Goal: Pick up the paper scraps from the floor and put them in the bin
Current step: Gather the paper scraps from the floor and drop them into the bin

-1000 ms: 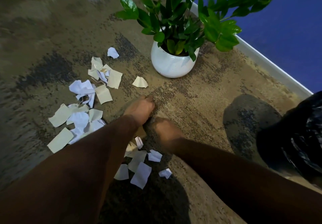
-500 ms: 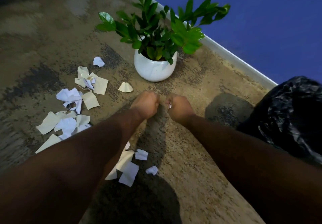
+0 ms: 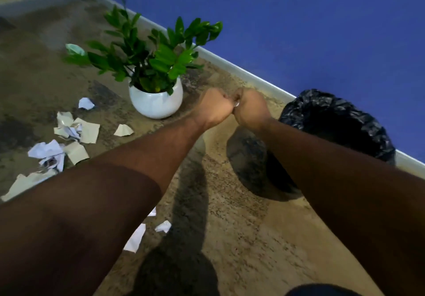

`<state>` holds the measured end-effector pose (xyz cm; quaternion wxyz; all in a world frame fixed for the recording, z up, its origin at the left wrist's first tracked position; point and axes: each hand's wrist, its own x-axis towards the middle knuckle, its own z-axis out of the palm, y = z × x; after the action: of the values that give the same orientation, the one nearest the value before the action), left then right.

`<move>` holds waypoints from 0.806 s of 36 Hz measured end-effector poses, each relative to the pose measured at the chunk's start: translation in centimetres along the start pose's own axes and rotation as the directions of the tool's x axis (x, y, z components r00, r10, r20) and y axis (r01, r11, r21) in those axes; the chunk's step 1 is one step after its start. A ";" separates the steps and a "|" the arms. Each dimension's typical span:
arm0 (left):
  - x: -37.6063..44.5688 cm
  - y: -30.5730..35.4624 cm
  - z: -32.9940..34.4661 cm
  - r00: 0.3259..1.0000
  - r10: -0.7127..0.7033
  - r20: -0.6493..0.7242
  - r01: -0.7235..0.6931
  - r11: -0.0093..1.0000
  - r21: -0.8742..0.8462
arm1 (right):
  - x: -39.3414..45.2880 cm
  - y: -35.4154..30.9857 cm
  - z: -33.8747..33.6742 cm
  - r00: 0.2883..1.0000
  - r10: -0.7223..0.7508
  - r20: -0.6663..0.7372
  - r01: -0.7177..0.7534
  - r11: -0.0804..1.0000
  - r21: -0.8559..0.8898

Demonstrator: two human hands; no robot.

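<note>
My left hand (image 3: pixel 213 107) and my right hand (image 3: pixel 250 109) are raised above the floor, fists pressed together. A sliver of white paper scrap (image 3: pixel 236 104) shows between them; whatever else they hold is hidden inside the fingers. The bin (image 3: pixel 333 120), lined with a black bag, stands by the wall just right of my right hand. Loose paper scraps (image 3: pixel 76 132) lie scattered on the carpet at the left. A few more scraps (image 3: pixel 138 238) lie under my left forearm.
A white pot with a green plant (image 3: pixel 156 104) stands on the carpet just left of my hands. A blue wall with a pale skirting board (image 3: pixel 241 72) runs diagonally behind the pot and bin. A greenish scrap (image 3: pixel 74 49) lies farther back.
Both hands rose from the floor, closed into fists and moved right toward the bin. The view swung right, bringing the whole bin into sight.
</note>
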<state>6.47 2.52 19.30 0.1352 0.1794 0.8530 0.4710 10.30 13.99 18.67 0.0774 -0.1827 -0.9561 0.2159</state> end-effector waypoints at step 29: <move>-3.0 10.3 15.9 0.894 0.330 0.304 -0.388 0.908 0.157 | -8.5 16.0 -12.2 0.992 0.076 -0.097 -0.093 0.980 -0.177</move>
<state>17.34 18.31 19.98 0.1405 0.4107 0.8238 0.3647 25.95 28.86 21.91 0.0941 -0.2389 -0.9586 0.1228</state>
